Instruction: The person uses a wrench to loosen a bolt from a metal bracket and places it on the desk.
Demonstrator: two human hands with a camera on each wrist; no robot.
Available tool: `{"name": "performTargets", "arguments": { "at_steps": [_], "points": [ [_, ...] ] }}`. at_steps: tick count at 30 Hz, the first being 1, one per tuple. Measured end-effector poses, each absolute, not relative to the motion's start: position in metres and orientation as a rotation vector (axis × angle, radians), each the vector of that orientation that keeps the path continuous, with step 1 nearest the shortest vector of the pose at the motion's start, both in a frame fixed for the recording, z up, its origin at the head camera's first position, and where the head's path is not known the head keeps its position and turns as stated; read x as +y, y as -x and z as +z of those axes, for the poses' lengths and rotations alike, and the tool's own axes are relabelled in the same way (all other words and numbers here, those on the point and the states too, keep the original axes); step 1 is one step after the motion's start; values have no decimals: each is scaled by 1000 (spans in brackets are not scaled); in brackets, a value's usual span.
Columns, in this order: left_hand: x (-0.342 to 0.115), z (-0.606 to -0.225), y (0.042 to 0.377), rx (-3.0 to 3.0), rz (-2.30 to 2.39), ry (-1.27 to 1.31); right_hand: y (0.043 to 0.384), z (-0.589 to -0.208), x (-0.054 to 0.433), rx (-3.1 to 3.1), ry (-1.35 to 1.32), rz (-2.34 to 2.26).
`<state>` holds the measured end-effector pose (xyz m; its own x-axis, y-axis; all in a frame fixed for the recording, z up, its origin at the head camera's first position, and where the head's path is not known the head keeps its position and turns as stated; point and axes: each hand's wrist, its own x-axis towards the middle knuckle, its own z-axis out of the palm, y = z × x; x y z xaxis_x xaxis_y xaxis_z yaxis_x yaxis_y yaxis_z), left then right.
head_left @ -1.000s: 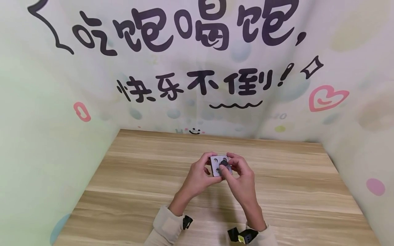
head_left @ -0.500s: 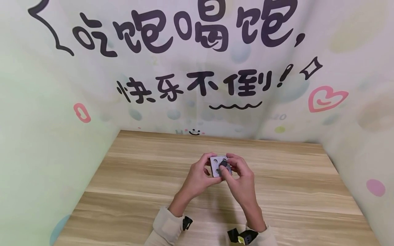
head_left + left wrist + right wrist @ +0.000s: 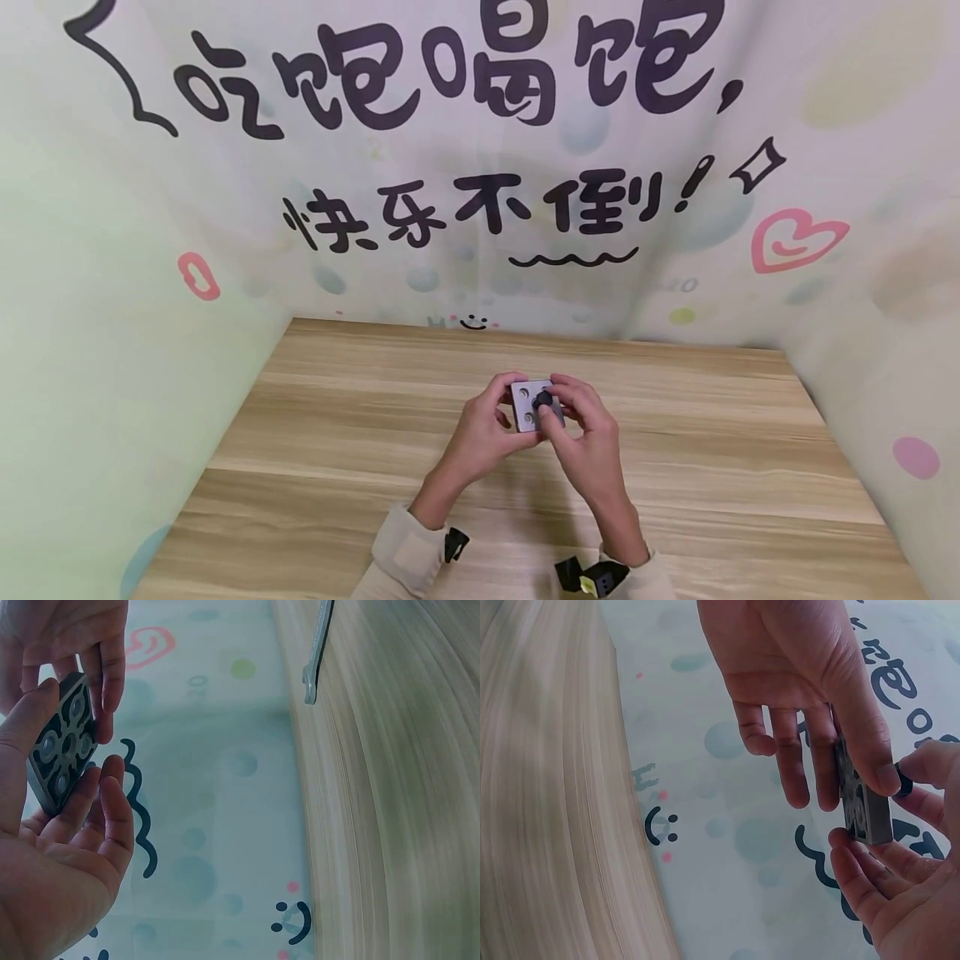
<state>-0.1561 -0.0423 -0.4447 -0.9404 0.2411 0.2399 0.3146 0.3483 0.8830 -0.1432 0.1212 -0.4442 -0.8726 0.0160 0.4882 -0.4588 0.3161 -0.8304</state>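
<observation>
In the head view, a grey square plate (image 3: 524, 409) with round holes is held tilted above the table. My left hand (image 3: 483, 429) grips its left side. In the left wrist view, the left thumb (image 3: 34, 716) lies along the edge of the plate (image 3: 67, 742), and its face shows dark recesses and round bosses. My right hand (image 3: 592, 433) pinches a small black knob (image 3: 543, 398) near the plate's middle, between thumb and index finger. The right wrist view shows this knob (image 3: 904, 780) side-on, against the plate (image 3: 877, 814). Fingers partly cover the plate's right side.
Below the hands lies a wood-grain table (image 3: 337, 450), its far edge against a printed wall sheet (image 3: 420, 283). A slim grey piece (image 3: 319, 652) shows at the top of the left wrist view; its kind is unclear. Black wrist mounts (image 3: 592, 577) sit by the cuffs.
Both hands stay nearly in place. The black knob looks slightly turned, with the right thumb shifted a little, and the plate's lower left hole shows more clearly.
</observation>
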Motion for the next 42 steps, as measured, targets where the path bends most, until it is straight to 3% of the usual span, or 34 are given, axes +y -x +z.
{"name": "performTargets", "arguments": {
  "at_steps": [19,42],
  "points": [
    [-42,-442,156,-2522,-1663,526,142,-440,119,-2190,-324,1638],
    [-42,-443,154,-2518,-1662,541,142,-442,122,-2162,-418,1554]
  ]
}}
